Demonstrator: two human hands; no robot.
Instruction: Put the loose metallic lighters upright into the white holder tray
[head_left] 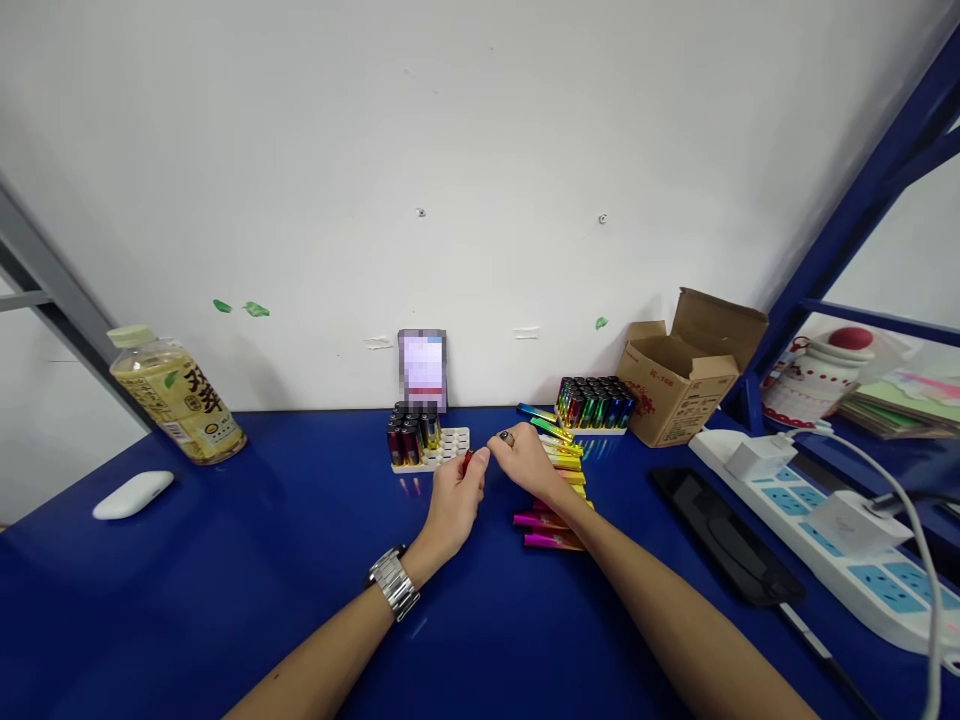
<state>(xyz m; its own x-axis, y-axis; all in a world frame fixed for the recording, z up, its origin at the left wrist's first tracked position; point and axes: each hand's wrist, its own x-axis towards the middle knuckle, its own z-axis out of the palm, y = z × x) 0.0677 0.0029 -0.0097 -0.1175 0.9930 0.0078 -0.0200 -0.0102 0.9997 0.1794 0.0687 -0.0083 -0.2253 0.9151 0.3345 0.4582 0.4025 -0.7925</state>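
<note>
My left hand point(455, 505), with a metal watch on the wrist, is closed in a pinch on a small red lighter point(467, 461). My right hand point(525, 458), wearing a ring, is curled with its fingertips meeting the left hand at that lighter. Just beyond them stands a white tray point(452, 443) partly filled with upright dark lighters point(411, 434). Under and right of my right wrist lies a row of loose coloured lighters point(555, 500) on the blue table point(247, 560).
A second full tray of lighters point(596, 403) and an open cardboard box point(686, 370) stand at the back right. A drink bottle point(176, 395) and white mouse point(133, 494) are at the left. A black phone point(724, 535) and white power strip point(825, 525) lie at the right.
</note>
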